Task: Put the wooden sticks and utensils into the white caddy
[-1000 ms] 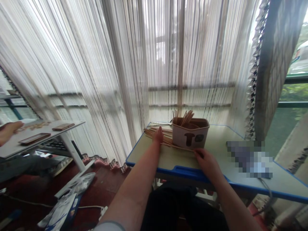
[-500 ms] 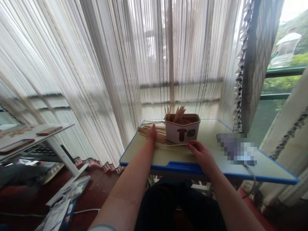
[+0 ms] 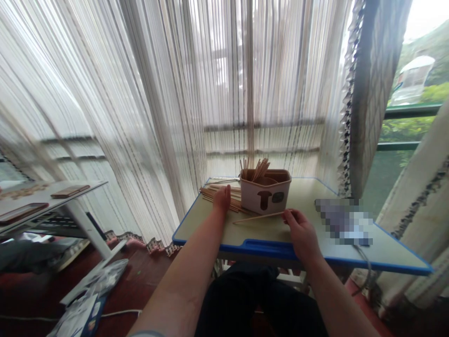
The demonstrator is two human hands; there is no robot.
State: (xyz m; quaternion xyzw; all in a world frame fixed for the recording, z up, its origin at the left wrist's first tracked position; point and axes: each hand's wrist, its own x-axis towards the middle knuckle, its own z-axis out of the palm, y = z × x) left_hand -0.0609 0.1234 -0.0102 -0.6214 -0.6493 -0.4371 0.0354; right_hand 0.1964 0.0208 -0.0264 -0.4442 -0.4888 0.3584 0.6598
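A thin wooden chopstick (image 3: 257,217) slants over the table, its right end pinched in the fingers of my right hand (image 3: 301,228). The other end points left, close to the tabletop. My left hand (image 3: 222,198) rests at a pile of similar chopsticks (image 3: 207,193) lying left of a container; its fingers are mostly hidden from me, so its grip does not show. The white container (image 3: 252,199) has a brown rim and brown and grey marks on its front. Several more chopsticks (image 3: 261,167) stand upright and leaning inside it.
The pale table (image 3: 266,233) has a blue edge. A blurred-out object (image 3: 342,220) lies at its right, with a cable (image 3: 365,260) hanging down. Sheer curtains (image 3: 228,93) hang behind. Another table (image 3: 70,206) with flat brown trays stands at the left.
My right hand has moved slightly right and nearer with the chopstick, which now tilts more, its left end lower. The left hand has shifted a little to the right at the pile.
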